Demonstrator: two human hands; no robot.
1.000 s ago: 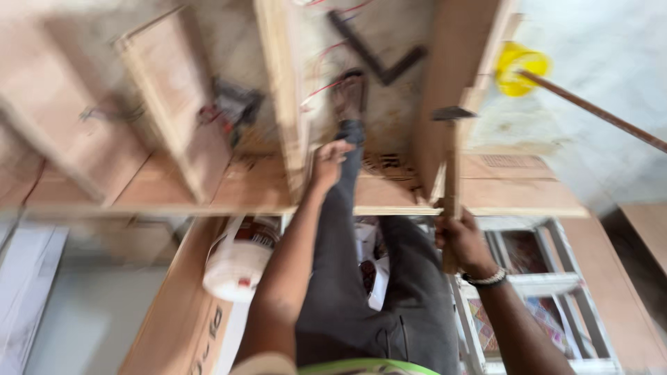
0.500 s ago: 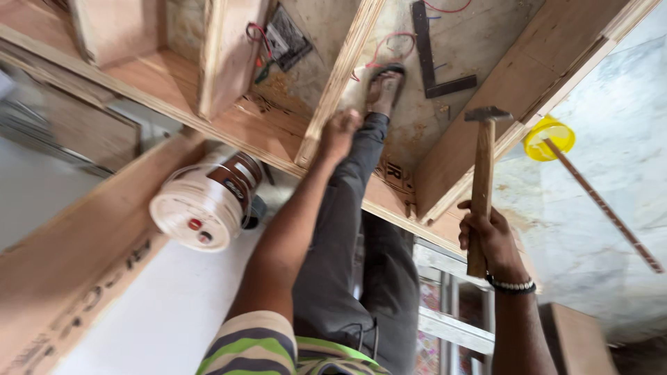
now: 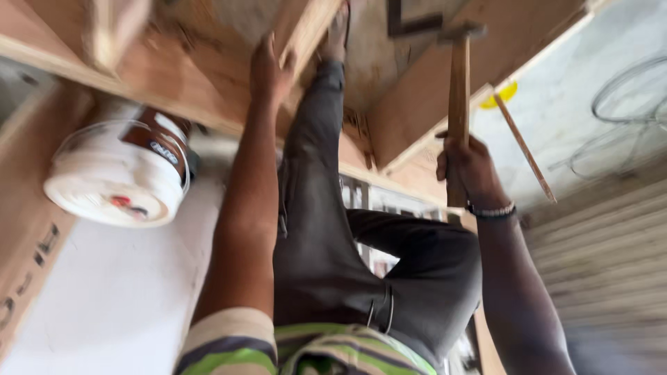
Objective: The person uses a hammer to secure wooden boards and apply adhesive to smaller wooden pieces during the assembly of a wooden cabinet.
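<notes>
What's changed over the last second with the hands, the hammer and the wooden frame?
The view swung and closed in, so the white bucket now sits larger at the left. The right hand has brought the hammer up and inward, its head now over the frame's wooden rail. Unchanged: the left hand still presses on the plank, the right still grips the handle, and the foot rests on the frame.

A carpentry workshop is showing — plywood frame boards (image 3: 417, 104) lying beside the wooden-handled hammer (image 3: 458, 104), a white bucket (image 3: 114, 173) left of it.
</notes>
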